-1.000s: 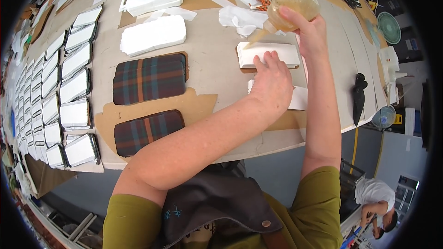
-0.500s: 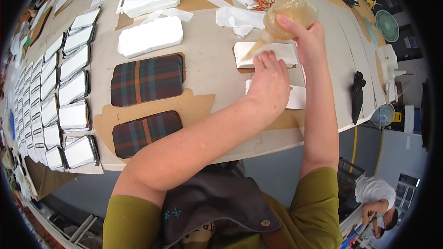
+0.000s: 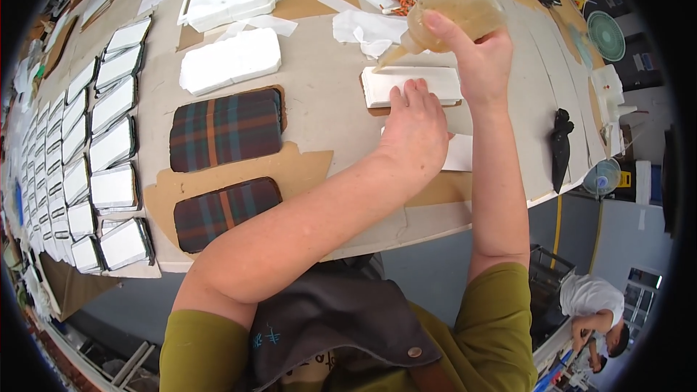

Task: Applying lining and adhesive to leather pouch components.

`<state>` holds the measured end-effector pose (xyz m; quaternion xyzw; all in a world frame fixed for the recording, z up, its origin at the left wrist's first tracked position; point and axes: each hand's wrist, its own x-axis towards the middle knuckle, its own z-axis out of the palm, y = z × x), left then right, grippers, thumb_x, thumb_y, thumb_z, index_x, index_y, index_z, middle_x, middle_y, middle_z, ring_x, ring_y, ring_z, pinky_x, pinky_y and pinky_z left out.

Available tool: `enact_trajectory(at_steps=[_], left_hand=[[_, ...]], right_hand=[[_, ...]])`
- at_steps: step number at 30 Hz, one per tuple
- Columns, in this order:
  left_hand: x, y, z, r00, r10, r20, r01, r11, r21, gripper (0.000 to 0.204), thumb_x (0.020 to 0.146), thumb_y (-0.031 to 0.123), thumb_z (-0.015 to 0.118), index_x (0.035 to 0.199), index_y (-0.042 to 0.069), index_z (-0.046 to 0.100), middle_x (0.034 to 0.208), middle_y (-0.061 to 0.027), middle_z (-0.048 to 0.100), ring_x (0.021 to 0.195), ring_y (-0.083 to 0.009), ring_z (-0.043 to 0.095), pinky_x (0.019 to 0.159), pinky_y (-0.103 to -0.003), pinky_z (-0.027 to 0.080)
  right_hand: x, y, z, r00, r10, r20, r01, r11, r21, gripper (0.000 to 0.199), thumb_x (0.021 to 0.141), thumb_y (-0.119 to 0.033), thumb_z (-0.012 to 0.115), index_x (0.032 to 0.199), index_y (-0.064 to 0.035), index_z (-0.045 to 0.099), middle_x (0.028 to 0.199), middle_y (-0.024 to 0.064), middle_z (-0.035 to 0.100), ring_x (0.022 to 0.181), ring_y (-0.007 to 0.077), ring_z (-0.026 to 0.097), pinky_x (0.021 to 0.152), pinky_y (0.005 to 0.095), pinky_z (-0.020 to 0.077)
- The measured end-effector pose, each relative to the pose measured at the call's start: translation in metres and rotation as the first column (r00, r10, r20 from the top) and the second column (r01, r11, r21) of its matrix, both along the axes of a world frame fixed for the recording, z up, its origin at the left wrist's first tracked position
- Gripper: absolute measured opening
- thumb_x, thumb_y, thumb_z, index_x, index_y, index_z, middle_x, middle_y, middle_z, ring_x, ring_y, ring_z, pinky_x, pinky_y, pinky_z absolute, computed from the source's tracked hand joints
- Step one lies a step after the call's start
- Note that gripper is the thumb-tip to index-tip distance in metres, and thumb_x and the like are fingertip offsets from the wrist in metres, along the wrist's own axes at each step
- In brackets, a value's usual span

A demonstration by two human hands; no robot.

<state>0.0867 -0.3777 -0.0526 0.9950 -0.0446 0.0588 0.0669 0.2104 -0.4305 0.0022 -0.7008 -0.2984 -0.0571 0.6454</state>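
Gripping a translucent amber bottle (image 3: pixel 470 6): right fingers (image 3: pixel 444 27). Extended left fingers (image 3: pixel 414 94) touch white stack (image 3: pixel 377 87).

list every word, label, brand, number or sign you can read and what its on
Dark apron: blue writing, left untranscribed.
Below its fold: dark lettering, partly covered, left untranscribed.
Bottle: no lettering I can make out.
Background: anything there is too small or blurred.
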Motion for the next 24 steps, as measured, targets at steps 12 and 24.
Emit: enact_trajectory(at_steps=[12, 24], left_hand=[[-0.001, 0.004, -0.001, 0.999, -0.014, 0.04, 0.018, 0.995, -0.102, 0.059, 0.102, 0.035, 0.056, 0.135, -0.014, 0.051, 0.146, -0.0306, 0.049, 0.137, -0.0391, 0.047, 0.116, -0.049, 0.038], [0.003, 0.027, 0.017, 0.996, -0.081, 0.023, 0.082, 0.997, -0.016, 0.044, 0.1, 0.032, 0.059, 0.128, -0.002, 0.063, 0.139, -0.0154, 0.06, 0.125, -0.0292, 0.055, 0.108, -0.042, 0.043]], right_hand=[[0.027, -0.048, 0.0, 0.977, -0.214, 0.022, 0.214, 0.977, -0.006, 0.052, 0.075, -0.018, 0.092, 0.113, 0.0018, 0.064, 0.106, 0.0091, 0.072, 0.094, 0.0152, 0.069, 0.082, 0.0295, 0.057], [0.056, -0.105, 0.004, 0.916, -0.389, 0.096, 0.395, 0.917, -0.056, 0.055, 0.073, -0.022, 0.092, 0.114, 0.0035, 0.065, 0.105, 0.0098, 0.072, 0.094, 0.0166, 0.068, 0.086, 0.0316, 0.0547]])
